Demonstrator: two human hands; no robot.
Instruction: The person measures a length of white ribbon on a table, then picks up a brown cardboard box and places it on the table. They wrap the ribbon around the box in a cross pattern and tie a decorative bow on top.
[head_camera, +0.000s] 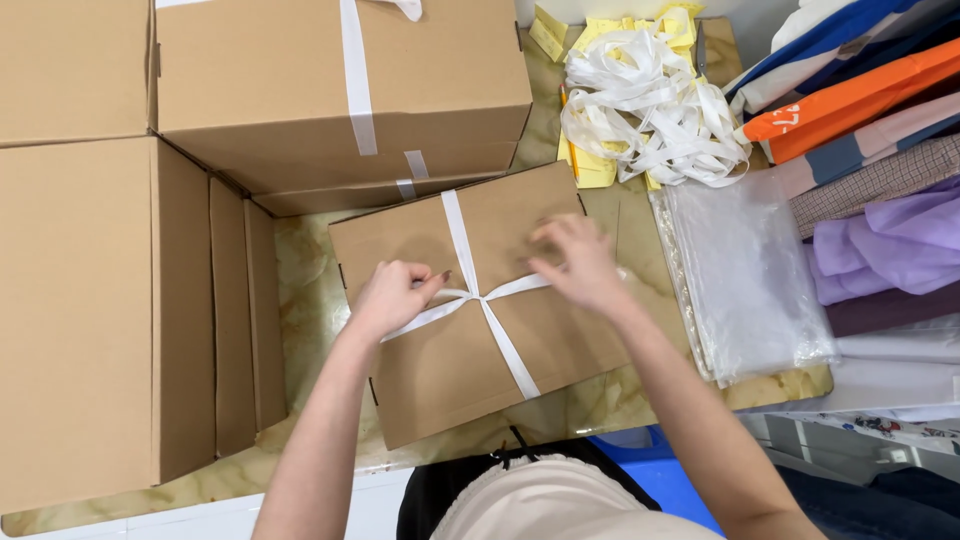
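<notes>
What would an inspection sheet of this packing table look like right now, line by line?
Surface: marbled tabletop, crowded.
Job's things: flat cardboard box crossed by white ribbon.
Clutter: taped cardboard boxes behind; large cardboard boxes at left; loose ribbon pile on yellow papers; stack of clear plastic bags.
Hands: left hand pinches the ribbon near the crossing; right hand rests on the box top, fingers blurred.
Cables: nothing seen.
Surroundings: folded fabrics at right; blue object below the table edge.
</notes>
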